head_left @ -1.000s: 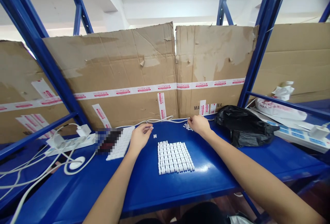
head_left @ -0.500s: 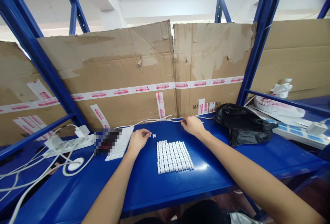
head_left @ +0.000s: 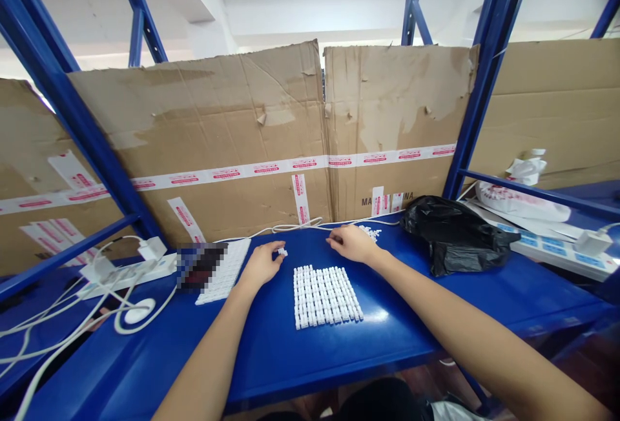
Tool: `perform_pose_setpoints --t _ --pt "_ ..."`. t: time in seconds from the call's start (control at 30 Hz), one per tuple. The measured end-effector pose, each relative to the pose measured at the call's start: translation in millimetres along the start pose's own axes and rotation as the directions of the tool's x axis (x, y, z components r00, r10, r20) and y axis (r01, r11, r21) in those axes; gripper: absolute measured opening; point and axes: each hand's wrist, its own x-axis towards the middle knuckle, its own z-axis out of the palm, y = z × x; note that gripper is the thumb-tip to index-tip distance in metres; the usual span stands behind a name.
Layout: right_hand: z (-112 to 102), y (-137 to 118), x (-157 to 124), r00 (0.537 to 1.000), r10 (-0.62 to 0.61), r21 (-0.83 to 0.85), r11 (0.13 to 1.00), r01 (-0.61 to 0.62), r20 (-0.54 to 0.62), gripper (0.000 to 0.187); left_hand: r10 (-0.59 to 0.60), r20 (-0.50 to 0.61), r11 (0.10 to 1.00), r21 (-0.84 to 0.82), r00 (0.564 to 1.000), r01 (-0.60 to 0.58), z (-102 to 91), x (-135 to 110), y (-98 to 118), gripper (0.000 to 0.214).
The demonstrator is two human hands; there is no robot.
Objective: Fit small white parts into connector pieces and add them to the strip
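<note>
Between the thumb and fingers of my left hand [head_left: 262, 263] is a small white plastic piece [head_left: 282, 252], close to the table top. My right hand [head_left: 357, 244] is in a pinch over the table, its fingertips pointing left; whatever is in them is hidden. Just behind that hand lies a loose pile of small white plastic pieces [head_left: 372, 233], partly covered by it. Nearer to me, a slab of rows of white pieces [head_left: 327, 297] lies flat between my forearms, with an uneven back edge. Neither hand touches it.
Left of my left hand lies a white ribbed panel [head_left: 231, 267], partly blurred out. Beyond it are a power strip [head_left: 128, 276] and tangled white cables. A black plastic bag [head_left: 455, 237] sits at the right. Cardboard sheets [head_left: 232, 124] stand along the blue table's [head_left: 295, 359] back edge.
My left hand has taken hold of a white piece near where small ones lay beside its fingertips. My right hand has shifted left and slightly nearer, uncovering the loose pile.
</note>
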Motion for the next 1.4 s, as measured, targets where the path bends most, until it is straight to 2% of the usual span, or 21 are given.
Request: perform_pose_setpoints --t 0.07,0.17,0.27,0.5,0.7,0.83,0.93,1.03,1.4 --pt "4.7 -8.9 -1.2 0.991 -0.133 0.148 0.981 0.129 0.017 0.017 0.018 0.014 0.999 -0.029 1.0 -0.018 -4.2 2.0 -4.7 0.038" --pt "11.3 -23.5 -3.2 0.952 -0.304 0.29 0.912 0.289 0.009 0.018 0.06 0.007 0.998 -0.022 0.998 -0.06 -5.5 2.8 -6.1 0.04" --pt "14.5 -33.9 -4.9 0.923 -0.386 0.348 0.865 0.361 0.003 0.018 0.081 0.013 0.996 0.026 0.997 -0.082 -2.6 2.5 -3.0 0.035" --pt "14.9 -33.8 -5.6 0.923 -0.385 0.387 0.851 0.355 0.001 0.014 0.047 0.0 0.998 -0.029 0.999 -0.047 -1.1 4.5 -0.1 0.027" --pt "16.6 -25.3 -2.6 0.931 -0.364 0.363 0.869 0.337 0.007 0.014 0.081 0.068 0.99 0.111 0.994 -0.088 -3.7 8.2 -5.2 0.03" --pt "14.2 -22.5 -2.3 0.937 -0.35 0.354 0.876 0.329 -0.005 0.016 0.008 0.008 0.998 0.065 1.0 -0.008 0.5 10.3 -8.9 0.035" --pt "13.2 -23.8 -2.3 0.923 -0.385 0.381 0.853 0.356 -0.001 0.015 -0.032 -0.025 0.999 0.034 0.999 0.033 4.6 10.9 -10.6 0.036" --pt "14.3 -24.8 -1.8 0.913 -0.409 0.392 0.842 0.37 0.017 0.012 -0.042 -0.041 0.998 0.034 0.998 0.044 7.3 11.4 -11.4 0.036" --pt "18.4 -14.4 1.7 0.959 -0.279 0.277 0.926 0.257 0.045 0.012 -0.02 -0.078 1.0 -0.007 0.997 0.019 14.2 17.2 -13.1 0.036"
